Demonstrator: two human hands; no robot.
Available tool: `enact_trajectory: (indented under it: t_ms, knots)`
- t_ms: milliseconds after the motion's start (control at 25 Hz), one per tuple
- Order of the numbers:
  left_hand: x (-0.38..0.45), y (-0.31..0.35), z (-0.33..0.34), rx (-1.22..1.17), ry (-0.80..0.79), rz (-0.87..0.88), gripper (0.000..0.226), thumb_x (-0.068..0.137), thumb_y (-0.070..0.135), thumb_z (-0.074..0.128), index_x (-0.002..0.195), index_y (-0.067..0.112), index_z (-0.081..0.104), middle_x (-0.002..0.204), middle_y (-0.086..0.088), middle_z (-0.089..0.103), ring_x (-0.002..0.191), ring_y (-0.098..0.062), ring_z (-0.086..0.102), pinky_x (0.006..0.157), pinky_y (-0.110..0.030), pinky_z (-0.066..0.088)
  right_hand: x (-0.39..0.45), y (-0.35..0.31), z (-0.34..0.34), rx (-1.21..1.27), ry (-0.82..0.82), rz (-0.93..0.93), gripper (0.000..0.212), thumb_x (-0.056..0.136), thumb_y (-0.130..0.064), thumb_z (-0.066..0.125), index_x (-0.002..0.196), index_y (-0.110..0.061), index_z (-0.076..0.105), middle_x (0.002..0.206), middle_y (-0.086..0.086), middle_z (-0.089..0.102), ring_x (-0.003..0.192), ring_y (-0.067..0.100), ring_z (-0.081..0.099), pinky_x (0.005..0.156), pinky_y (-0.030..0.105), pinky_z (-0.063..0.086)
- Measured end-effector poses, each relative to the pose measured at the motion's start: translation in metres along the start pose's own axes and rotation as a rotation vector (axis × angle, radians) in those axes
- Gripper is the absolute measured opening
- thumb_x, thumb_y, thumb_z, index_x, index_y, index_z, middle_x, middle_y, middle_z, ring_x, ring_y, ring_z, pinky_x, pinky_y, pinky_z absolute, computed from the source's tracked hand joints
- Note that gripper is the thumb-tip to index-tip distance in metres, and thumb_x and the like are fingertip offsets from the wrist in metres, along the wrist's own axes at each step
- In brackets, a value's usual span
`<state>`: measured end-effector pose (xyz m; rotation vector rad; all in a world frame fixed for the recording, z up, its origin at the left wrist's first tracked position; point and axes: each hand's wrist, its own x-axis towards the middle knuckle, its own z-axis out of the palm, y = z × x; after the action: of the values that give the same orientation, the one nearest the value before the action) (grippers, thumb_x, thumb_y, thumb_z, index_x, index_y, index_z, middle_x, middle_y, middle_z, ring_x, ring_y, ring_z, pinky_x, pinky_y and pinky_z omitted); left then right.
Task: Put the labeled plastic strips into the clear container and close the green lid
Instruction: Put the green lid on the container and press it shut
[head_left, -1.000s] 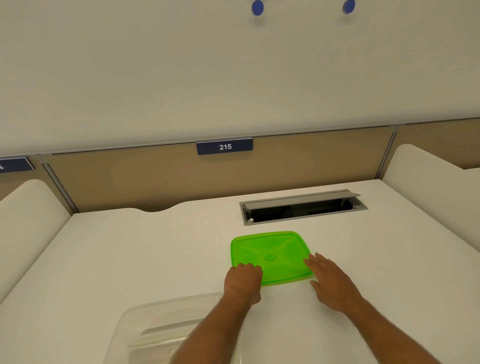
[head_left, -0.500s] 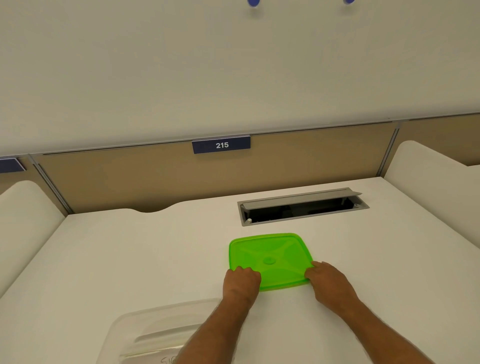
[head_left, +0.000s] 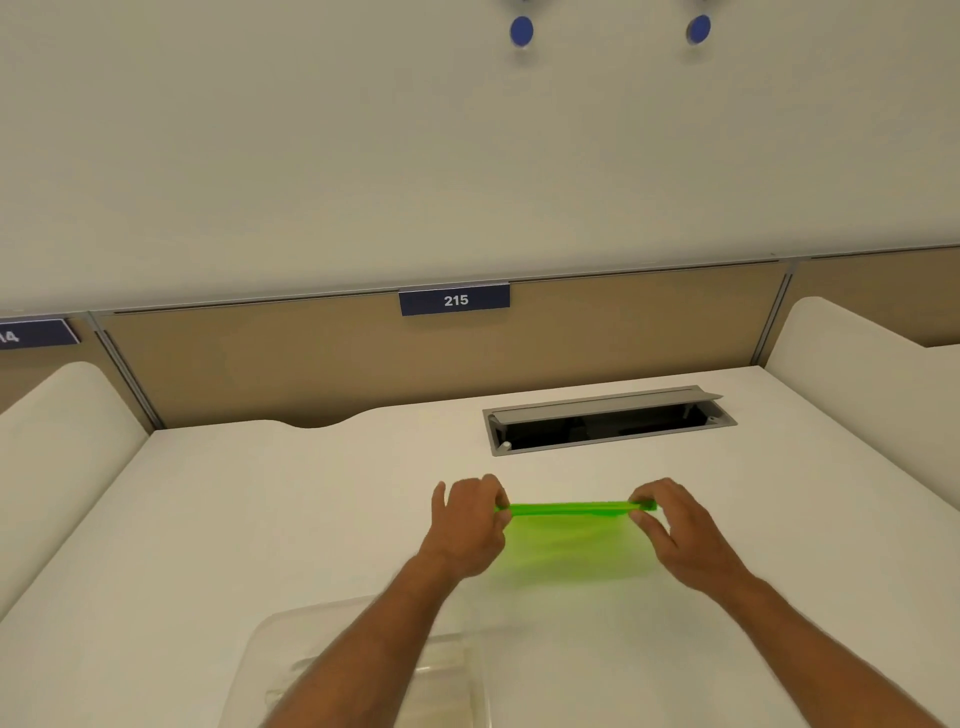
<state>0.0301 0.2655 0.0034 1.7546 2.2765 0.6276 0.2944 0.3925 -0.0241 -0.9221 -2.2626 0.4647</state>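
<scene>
The green lid (head_left: 571, 540) is lifted off the white desk and tilted, its far edge up, blurred by motion. My left hand (head_left: 467, 525) grips its left corner and my right hand (head_left: 675, 535) grips its right corner. The clear container (head_left: 291, 654) sits at the near edge of the desk, below my left forearm, which covers part of it. Pale plastic strips (head_left: 441, 670) lie inside it; their labels are not readable.
A grey cable hatch (head_left: 608, 421) is sunk into the desk behind the lid. A tan divider panel with a blue "215" sign (head_left: 454, 300) closes the back. White side partitions (head_left: 852, 374) rise at left and right.
Both hands closed on the lid's near corners, then raised it off the desk and tipped it up; it lay flat before.
</scene>
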Motion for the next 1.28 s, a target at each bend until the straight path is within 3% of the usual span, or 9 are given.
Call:
enact_trajectory:
  t_ms: [160,280,360,520,640,960,1160,1280]
  knots:
    - [-0.006,0.005,-0.028,-0.263,0.085,0.044,0.014,0.099,0.023,0.054,0.107,0.011,0.057,0.106,-0.003,0.066,0.100,-0.026,0.056,0.095,-0.039,0.039,0.014,-0.021,-0.019,0.172,0.123,0.014,0.014,0.090,-0.004,0.064,0.100,-0.014,0.065,0.095,-0.001,0.062,0.090,0.010,0.059,0.076,0.029,0.050]
    - [-0.013,0.014,-0.045,-0.573,0.107,0.042,0.008,0.098,0.017,0.057,0.101,0.010,0.057,0.096,-0.002,0.065,0.084,-0.014,0.060,0.079,-0.028,0.045,0.024,-0.037,-0.031,0.296,0.228,0.078,0.015,0.091,-0.013,0.064,0.105,-0.017,0.067,0.100,-0.001,0.064,0.090,0.012,0.060,0.077,0.031,0.050]
    - [-0.017,0.020,-0.055,-0.766,0.124,0.028,0.004,0.097,0.013,0.058,0.101,0.011,0.058,0.094,-0.006,0.067,0.079,-0.011,0.064,0.078,-0.027,0.049,0.031,-0.049,-0.039,0.402,0.291,0.130,0.017,0.091,-0.016,0.064,0.107,-0.019,0.067,0.102,0.000,0.066,0.085,0.013,0.060,0.075,0.034,0.051]
    - [-0.026,0.024,-0.074,-1.027,0.076,-0.033,0.024,0.094,0.006,0.063,0.115,0.016,0.058,0.108,-0.011,0.067,0.079,-0.020,0.068,0.069,-0.029,0.056,0.039,-0.072,-0.051,0.593,0.337,0.208,0.021,0.091,-0.013,0.065,0.098,-0.033,0.068,0.083,-0.002,0.065,0.058,0.010,0.056,0.049,0.024,0.051]
    - [-0.035,0.016,-0.086,-1.154,0.056,-0.110,0.030,0.090,0.002,0.066,0.117,0.014,0.060,0.104,-0.012,0.070,0.075,-0.022,0.070,0.063,-0.032,0.058,0.036,-0.088,-0.047,0.663,0.333,0.293,0.018,0.089,-0.012,0.068,0.094,-0.030,0.068,0.085,0.003,0.062,0.045,0.011,0.055,0.041,0.024,0.049]
    - [-0.075,-0.032,-0.094,-1.214,0.000,-0.337,0.016,0.092,0.016,0.067,0.107,0.013,0.067,0.089,-0.007,0.077,0.063,-0.016,0.067,0.055,-0.027,0.053,0.013,-0.128,0.008,0.773,0.183,0.571,0.007,0.087,-0.015,0.071,0.093,-0.013,0.069,0.091,0.010,0.067,0.050,0.015,0.061,0.045,0.030,0.052]
    - [-0.100,-0.060,-0.098,-1.233,0.013,-0.447,0.015,0.094,0.017,0.064,0.107,0.011,0.066,0.086,-0.008,0.077,0.060,-0.016,0.064,0.054,-0.026,0.052,0.005,-0.149,0.036,0.803,0.077,0.631,0.014,0.086,-0.017,0.073,0.098,-0.013,0.068,0.095,0.014,0.070,0.057,0.019,0.063,0.048,0.031,0.053]
    - [-0.114,-0.071,-0.098,-1.269,0.059,-0.488,0.014,0.094,0.017,0.065,0.107,0.013,0.065,0.086,-0.008,0.077,0.060,-0.016,0.064,0.055,-0.026,0.051,0.002,-0.158,0.048,0.785,0.052,0.635,0.027,0.084,-0.024,0.075,0.107,-0.016,0.065,0.102,0.010,0.070,0.071,0.019,0.067,0.051,0.031,0.053]
